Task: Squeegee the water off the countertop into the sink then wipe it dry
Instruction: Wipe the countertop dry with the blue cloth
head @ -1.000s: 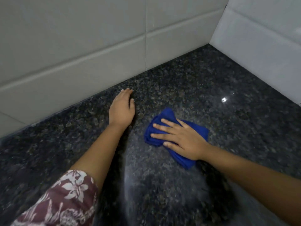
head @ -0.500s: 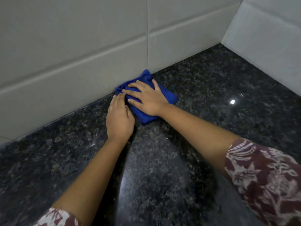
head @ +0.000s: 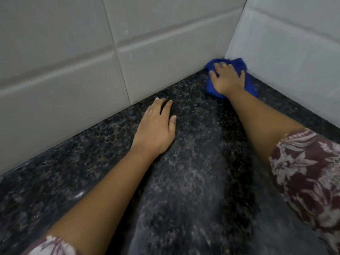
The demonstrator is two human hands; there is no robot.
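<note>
A crumpled blue cloth [head: 239, 64] lies in the far corner of the dark speckled granite countertop [head: 193, 172], where the two tiled walls meet. My right hand [head: 228, 79] presses down on the cloth with fingers spread over it, reaching into the corner. My left hand [head: 156, 127] rests flat on the countertop near the back wall, fingers straight, holding nothing. No squeegee and no sink are in view.
A grey tiled back wall [head: 73, 61] runs along the left and rear of the counter. A paler tiled side wall [head: 294, 61] closes it on the right. My floral sleeves [head: 309, 172] show at the lower edges.
My right hand has slid the blue cloth to the right along the back wall into the corner. My left hand stays flat on the countertop.
</note>
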